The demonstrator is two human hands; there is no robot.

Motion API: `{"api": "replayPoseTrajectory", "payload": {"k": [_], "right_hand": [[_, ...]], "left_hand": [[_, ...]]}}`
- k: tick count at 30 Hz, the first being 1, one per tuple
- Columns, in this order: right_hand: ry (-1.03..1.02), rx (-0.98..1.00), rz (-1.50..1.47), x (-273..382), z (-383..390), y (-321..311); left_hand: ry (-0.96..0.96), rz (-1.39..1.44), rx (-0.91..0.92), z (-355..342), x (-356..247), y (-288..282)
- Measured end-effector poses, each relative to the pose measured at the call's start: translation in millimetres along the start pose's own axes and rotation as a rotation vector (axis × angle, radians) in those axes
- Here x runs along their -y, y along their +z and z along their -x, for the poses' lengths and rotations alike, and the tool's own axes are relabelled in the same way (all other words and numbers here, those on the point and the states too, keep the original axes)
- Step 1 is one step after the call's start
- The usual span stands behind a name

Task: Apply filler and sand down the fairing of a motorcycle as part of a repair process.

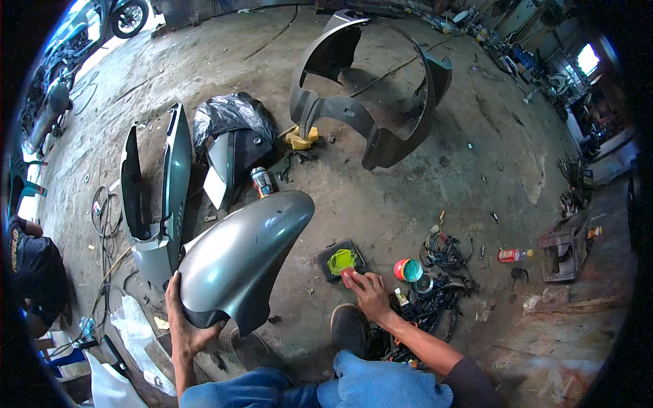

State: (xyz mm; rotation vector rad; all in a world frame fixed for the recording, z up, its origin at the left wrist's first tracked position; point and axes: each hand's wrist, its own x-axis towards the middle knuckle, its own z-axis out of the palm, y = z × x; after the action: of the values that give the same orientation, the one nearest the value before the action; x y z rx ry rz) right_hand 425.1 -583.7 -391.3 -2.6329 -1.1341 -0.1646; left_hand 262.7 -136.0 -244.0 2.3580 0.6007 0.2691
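My left hand (187,319) grips the lower left edge of a glossy grey curved motorcycle fender (245,251), which is tilted in front of me. My right hand (369,294) has its fingers closed on a small reddish flat piece (349,276), held at the front edge of a dark square board (326,267) bearing a yellow-green paste (342,259). Just right of that hand are an open red-rimmed tin of teal paste (409,270) and a small metal container (423,283). A spray can (261,182) stands behind the fender.
Body panels (175,183), a black plastic bag (231,112) and a large dark fairing (401,143) lie ahead. Tangled wires (435,299) are right of my shoes, beside a bottle (510,256) and a metal frame (559,248). Cables, motorbikes and part of another person (37,272) are at left.
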Motion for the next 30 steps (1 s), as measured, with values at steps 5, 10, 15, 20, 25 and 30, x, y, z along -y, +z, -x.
{"api": "replayPoseTrajectory", "payload": {"k": [5,10,15,20,25,30], "right_hand": [[0.173,-0.173,-0.28,16,-29,-32],[0.2,-0.229,-0.303,12,-46,-18],[0.131,-0.235,-0.28,8,-38,-15],[0.109,-0.149,-0.228,1,-35,-16],[0.067,-0.101,-0.251,11,-38,-9],[0.149,-0.087,-0.293,17,-31,-33]], "left_hand": [[0.048,-0.096,0.0,-1,-14,-20],[0.017,-0.012,0.015,-15,-32,-24],[0.013,-0.087,-0.045,-9,-36,-34],[-0.055,-0.054,-0.049,-2,-37,-29],[-0.128,0.072,-0.047,1,-39,-21],[-0.029,0.002,-0.039,2,-30,-20]]}}
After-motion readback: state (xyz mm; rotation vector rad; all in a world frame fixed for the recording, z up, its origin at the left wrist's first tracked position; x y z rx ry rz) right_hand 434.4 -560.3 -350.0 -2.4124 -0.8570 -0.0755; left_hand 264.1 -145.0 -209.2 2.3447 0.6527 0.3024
